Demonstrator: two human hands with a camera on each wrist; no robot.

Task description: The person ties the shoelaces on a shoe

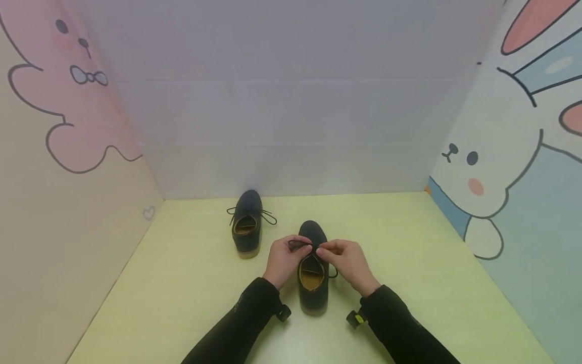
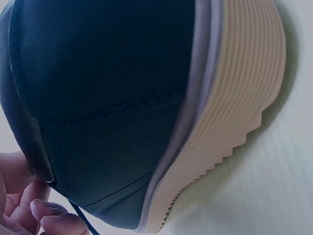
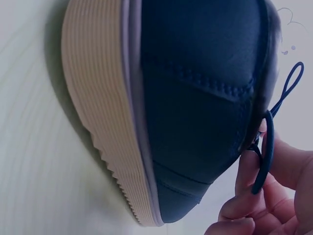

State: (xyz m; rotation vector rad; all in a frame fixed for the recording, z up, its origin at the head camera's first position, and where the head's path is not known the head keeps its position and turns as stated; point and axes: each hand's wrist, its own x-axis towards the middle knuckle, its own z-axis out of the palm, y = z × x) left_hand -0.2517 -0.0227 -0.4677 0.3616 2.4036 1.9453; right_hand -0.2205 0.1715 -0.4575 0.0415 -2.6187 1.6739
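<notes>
A dark navy lace-up shoe (image 1: 313,302) stands on the table with its toe pointing away, between the two hands. Over its tongue, the left hand (image 1: 283,260) pinches a dark shoelace (image 1: 296,243), part of which bows out as a loop on the left. From the other side, the right hand (image 1: 347,262) pinches lace between thumb and fingers; a lace end (image 3: 266,152) hangs over those fingers in the right wrist view. The fingertips of both hands nearly meet at the knot area. The left wrist view shows the shoe's ridged tan sole (image 2: 244,73), with the lace grip mostly hidden.
A matching shoe (image 1: 248,237) stands farther back on the left, its laces spread out in loops at both sides. The pale yellow-green table (image 1: 409,242) meets a white back wall (image 1: 291,111). Side walls (image 1: 509,151) carry cartoon animals.
</notes>
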